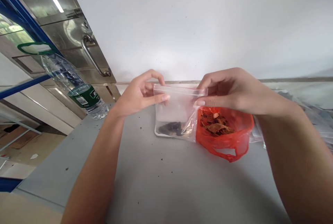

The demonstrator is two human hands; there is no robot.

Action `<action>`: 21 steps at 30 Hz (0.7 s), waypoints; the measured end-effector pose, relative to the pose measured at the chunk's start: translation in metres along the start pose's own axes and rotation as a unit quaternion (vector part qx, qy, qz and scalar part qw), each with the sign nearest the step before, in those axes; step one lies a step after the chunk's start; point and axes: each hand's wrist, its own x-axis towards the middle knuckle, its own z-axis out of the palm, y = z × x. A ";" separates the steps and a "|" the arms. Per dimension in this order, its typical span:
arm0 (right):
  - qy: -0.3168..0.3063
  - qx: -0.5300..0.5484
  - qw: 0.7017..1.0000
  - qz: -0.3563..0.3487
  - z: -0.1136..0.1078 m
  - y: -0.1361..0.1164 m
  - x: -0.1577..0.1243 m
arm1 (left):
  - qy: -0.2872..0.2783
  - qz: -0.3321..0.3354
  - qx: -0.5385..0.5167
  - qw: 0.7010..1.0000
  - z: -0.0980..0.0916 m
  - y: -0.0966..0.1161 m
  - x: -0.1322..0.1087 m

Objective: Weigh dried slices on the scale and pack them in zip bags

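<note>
A clear zip-lock bag [175,109] hangs upright between my two hands, a few dark pieces [170,128] showing at its bottom. My left hand [142,94] pinches its upper left corner, thumb in front and fingers behind. At the top right edge, my right hand [221,88] grips it between thumb and bent fingers. Behind the bag sits a flat white object [158,132], mostly covered, so its kind cannot be made out. Just right of the bag, below my right hand, stands an open red plastic bag [225,144] with dry brown pieces [217,125] inside.
A large water bottle [84,95] with a green handle stands at the table's left edge. More clear plastic bags [314,116] lie at the right, partly behind my right arm. Dark crumbs dot the grey table [145,175]. A white wall [197,26] rises behind it.
</note>
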 end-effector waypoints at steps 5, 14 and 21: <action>0.133 0.042 0.990 0.035 0.005 0.007 0.005 | 0.062 -0.042 0.011 0.997 0.003 -0.003 0.002; 0.071 0.118 0.989 0.055 0.002 0.020 0.006 | 0.137 0.045 -0.035 0.989 0.009 -0.008 0.007; 0.050 0.123 0.991 0.021 0.011 0.026 0.012 | 0.100 0.026 -0.079 0.992 0.017 -0.013 0.009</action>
